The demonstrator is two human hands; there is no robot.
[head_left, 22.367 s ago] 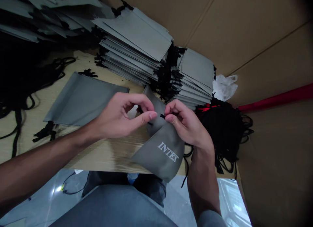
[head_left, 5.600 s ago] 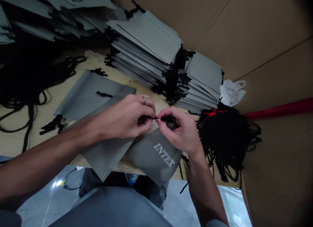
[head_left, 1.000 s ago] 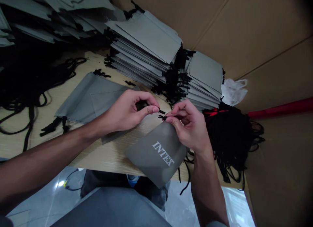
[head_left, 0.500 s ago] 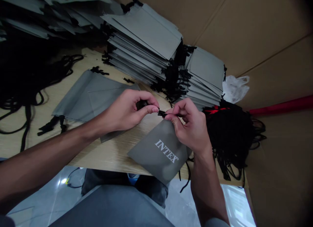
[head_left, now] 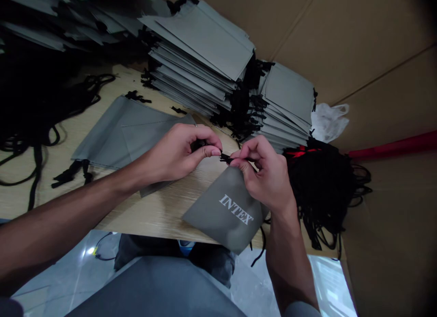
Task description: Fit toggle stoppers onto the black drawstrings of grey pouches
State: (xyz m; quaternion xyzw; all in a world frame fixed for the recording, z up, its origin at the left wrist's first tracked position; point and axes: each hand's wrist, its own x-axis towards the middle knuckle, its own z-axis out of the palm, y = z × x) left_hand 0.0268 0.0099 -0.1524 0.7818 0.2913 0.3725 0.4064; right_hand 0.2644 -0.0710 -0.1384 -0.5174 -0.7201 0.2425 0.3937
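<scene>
A short black cord [head_left: 225, 158] is pinched between my two hands, above the corner of a grey drawstring pouch [head_left: 221, 212] printed INTEX. My left hand [head_left: 187, 150] grips one end of it between thumb and fingertips. From the other side my right hand [head_left: 264, 169] pinches the cord with thumb and forefinger. The pouch hangs tilted below my right hand, over the table's front edge. Whether the cord is knotted there is too small to tell. Left of my hands, other grey pouches [head_left: 112, 130] lie flat and overlapping, with black cord ends showing.
Tall stacks of grey pouches [head_left: 205, 43] and a shorter stack [head_left: 290, 98] stand at the back of the wooden table [head_left: 150, 219]. Loose black cords [head_left: 324, 189] heap at the right, with more cords [head_left: 37, 103] at the left. A clear plastic bag [head_left: 329, 121] sits by the cardboard wall [head_left: 385, 80].
The INTEX pouch has swung slightly to the right and up. Both hands keep their pinch on the cord almost unmoved.
</scene>
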